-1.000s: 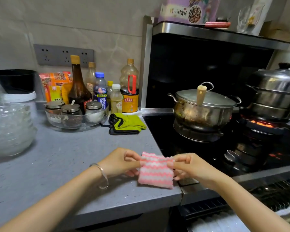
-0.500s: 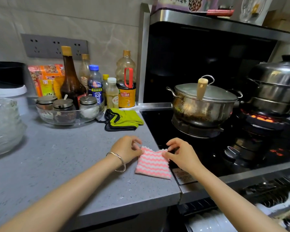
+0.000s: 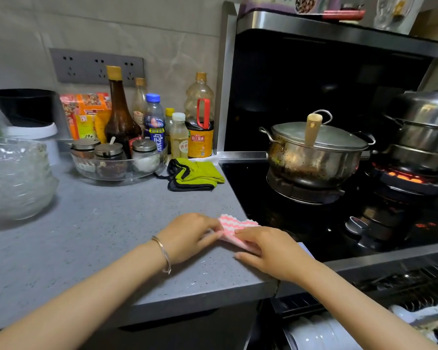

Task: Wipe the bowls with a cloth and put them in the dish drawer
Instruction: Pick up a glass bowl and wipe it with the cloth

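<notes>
A pink-and-white striped cloth lies on the grey counter at its right end, beside the stove. My left hand rests its fingers on the cloth's left edge. My right hand lies flat over the cloth's near right part and presses it down. A stack of clear glass bowls stands at the counter's far left, apart from both hands. Below the stove, the dish drawer stands pulled out, with white dishes in it.
A glass tray of spice jars, several bottles and a green cloth stand at the back of the counter. On the stove are a lidded steel pot and a steamer over a lit burner.
Both hands lowered the cloth from the air onto the counter. They went from pinching its top corners to lying on it. The camera view has come closer.
</notes>
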A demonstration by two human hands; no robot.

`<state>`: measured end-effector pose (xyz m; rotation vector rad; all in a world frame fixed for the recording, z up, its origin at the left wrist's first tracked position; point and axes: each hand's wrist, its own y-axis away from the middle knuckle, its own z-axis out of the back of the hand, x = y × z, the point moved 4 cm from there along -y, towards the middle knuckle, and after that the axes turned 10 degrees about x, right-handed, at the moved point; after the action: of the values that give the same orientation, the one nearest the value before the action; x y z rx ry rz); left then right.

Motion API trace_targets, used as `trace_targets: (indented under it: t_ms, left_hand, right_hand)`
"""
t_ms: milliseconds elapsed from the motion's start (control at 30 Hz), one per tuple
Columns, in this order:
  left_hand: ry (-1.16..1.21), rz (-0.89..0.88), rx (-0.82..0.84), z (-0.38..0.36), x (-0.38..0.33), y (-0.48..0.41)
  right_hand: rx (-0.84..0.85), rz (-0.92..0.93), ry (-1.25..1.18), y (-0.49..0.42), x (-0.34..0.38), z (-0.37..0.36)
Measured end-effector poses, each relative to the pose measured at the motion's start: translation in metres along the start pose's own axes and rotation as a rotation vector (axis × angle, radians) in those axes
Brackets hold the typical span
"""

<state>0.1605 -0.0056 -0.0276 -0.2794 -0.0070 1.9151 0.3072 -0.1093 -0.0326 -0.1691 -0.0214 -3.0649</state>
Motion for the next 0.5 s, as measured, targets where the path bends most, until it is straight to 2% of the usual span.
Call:
trace_targets:
  t_ms: [33,100,200,267,367,433,500]
  left_hand:
    - [0.09,0.028,-0.023,0.004,0.001,-0.001]
    - [0.351,0.049,-0.108,0.014,0.004,-0.004]
    - [0.717,0.093,-0.31,0.034,0.001,-0.002]
    - [0.736,0.12,-0.405,0.051,-0.002,0.005]
    - [0.576,0.03,-0.43,0.085,-0.01,0.025]
    - [0.544,-0.021,-0.375,0.107,-0.015,0.041]
    - [0.534,-0.033,-0.318,0.119,-0.017,0.053]
  right_hand:
    - [-0.01,-0.011,0.017,-0.001,0.003,0.004]
    - [-0.035,0.003,-0.128,-0.006,0.005,0.016]
    - [-0.015,0.049,-0.609,-0.012,0.019,0.048]
    - [0.091,0.098,-0.905,-0.011,0.036,0.063]
    - [0.269,0.182,-1.221,-0.008,0.061,0.072]
    - [0.341,0.216,-1.275,-0.013,0.076,0.073]
    - [0.351,0.241,-1.223,-0.023,0.093,0.074]
